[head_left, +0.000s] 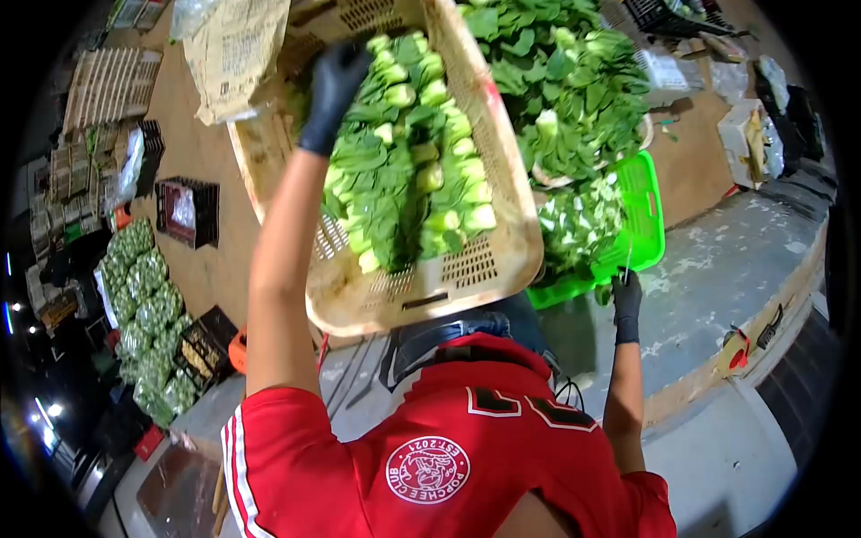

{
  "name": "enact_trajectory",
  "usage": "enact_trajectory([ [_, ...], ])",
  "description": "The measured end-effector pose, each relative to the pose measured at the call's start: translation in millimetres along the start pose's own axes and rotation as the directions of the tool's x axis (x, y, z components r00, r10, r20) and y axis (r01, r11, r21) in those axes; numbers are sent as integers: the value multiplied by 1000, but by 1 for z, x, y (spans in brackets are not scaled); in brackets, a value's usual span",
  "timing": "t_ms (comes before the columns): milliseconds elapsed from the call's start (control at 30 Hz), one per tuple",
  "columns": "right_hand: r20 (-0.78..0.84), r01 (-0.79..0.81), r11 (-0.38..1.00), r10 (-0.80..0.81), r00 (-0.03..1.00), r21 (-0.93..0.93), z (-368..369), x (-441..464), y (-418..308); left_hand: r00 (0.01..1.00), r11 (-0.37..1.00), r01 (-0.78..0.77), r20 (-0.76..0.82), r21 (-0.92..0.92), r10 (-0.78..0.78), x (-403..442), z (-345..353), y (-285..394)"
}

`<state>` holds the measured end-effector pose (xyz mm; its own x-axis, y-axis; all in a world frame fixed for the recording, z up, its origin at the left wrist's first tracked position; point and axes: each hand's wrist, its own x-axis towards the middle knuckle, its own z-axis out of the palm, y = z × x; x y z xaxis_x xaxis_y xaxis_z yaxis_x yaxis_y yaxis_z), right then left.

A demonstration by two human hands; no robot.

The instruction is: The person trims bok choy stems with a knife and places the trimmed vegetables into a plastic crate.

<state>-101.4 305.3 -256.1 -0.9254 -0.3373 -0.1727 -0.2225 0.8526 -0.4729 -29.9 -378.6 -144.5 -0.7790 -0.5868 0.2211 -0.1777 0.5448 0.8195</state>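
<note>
My left hand [335, 97], in a black glove, reaches into the far left part of a beige plastic crate [421, 314]. It touches the end of the packed rows of leafy green vegetables with pale stems [404, 161], which look like choy sum or bok choy. Its fingertips are dark and partly hidden, so I cannot tell whether it grips any. My right hand [626, 309], also black-gloved, is closed around a small knife [629, 258] with its thin blade pointing up. That hand is beside the near right corner of a bright green basket [647, 211] holding cut leaves [578, 224].
A large heap of leafy greens [565, 81] lies beyond the basket. Brown paper packaging [235, 58] hangs over the crate's far left rim. Bagged green vegetables [148, 314] and a black crate [186, 212] are at left. A grey ledge [717, 260] runs along the right.
</note>
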Motion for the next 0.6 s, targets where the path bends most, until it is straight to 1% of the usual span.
enact_trajectory([
  [33, -75, 106, 994, -109, 991, -41, 4, 4, -2, 999, 990, -11, 48, 142, 5, -49, 11, -17],
  [67, -4, -17, 999, 16, 1000, -28, 8, 7, 2, 966, 950, 76, 214, 302, -145, -101, 24, -54],
  [100, 65, -142, 990, 143, 988, -28, 11, 8, 8, 919, 938, 157, 303, 308, -253, -151, 36, -60],
  [133, 170, -331, 942, 318, 933, 51, -4, 12, -34, 857, 883, 132, 396, 450, -330, -195, 52, -62],
  [167, 193, -375, 923, 355, 915, 79, -6, 14, -49, 758, 897, 96, 552, 432, -346, -228, 67, -61],
  [233, 230, -469, 873, 433, 872, 132, -6, 9, -62, 772, 952, -130, 631, 276, -78, -279, 107, -73],
  [267, 218, -464, 872, 428, 877, 156, -2, 3, -62, 793, 951, -113, 603, 289, -89, -285, 124, -71],
  [333, 225, -478, 866, 442, 869, 145, -4, -8, -74, 832, 949, -85, 546, 305, -102, -291, 152, -68],
  [400, 237, -486, 863, 448, 862, 139, -10, -23, -79, 784, 916, -39, 581, 398, -219, -289, 168, -67],
  [433, 255, -521, 842, 478, 841, 141, -13, -30, -79, 759, 892, -21, 588, 451, -279, -287, 173, -66],
  [467, 261, -538, 834, 495, 829, 127, -14, -34, -78, 775, 894, 25, 556, 447, -300, -291, 173, -65],
  [567, 321, -555, 826, 501, 804, 98, -13, -46, -70, 836, 915, 94, 468, 393, -287, -297, 173, -60],
  [600, 345, -552, 829, 494, 798, 92, -12, -48, -67, 820, 905, 113, 475, 410, -318, -295, 174, -59],
])
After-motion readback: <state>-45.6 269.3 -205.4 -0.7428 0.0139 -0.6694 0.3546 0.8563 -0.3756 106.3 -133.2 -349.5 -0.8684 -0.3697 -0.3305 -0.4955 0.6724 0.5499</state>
